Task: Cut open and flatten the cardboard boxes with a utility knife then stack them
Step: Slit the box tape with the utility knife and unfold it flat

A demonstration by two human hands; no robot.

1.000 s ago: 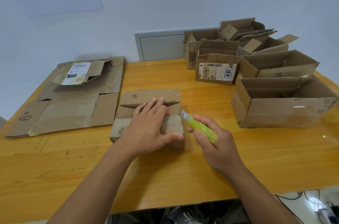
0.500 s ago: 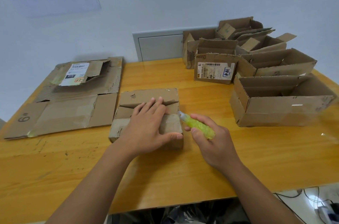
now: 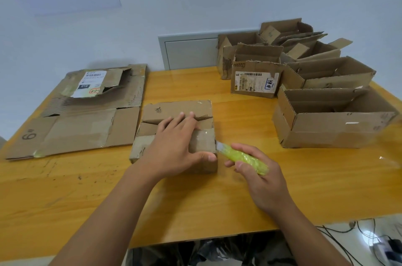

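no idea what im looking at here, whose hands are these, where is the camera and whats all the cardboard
There is no machine here: these are a person's two bare hands, seen from a wide-angle camera worn on the head, looking forward and down. The left hand presses flat on a small closed cardboard box on the wooden table. The right hand grips a yellow-green utility knife, its blade at the box's right edge. To the left lies a pile of flattened cardboard, already cut open. At the back right stand several open boxes, not yet flattened.
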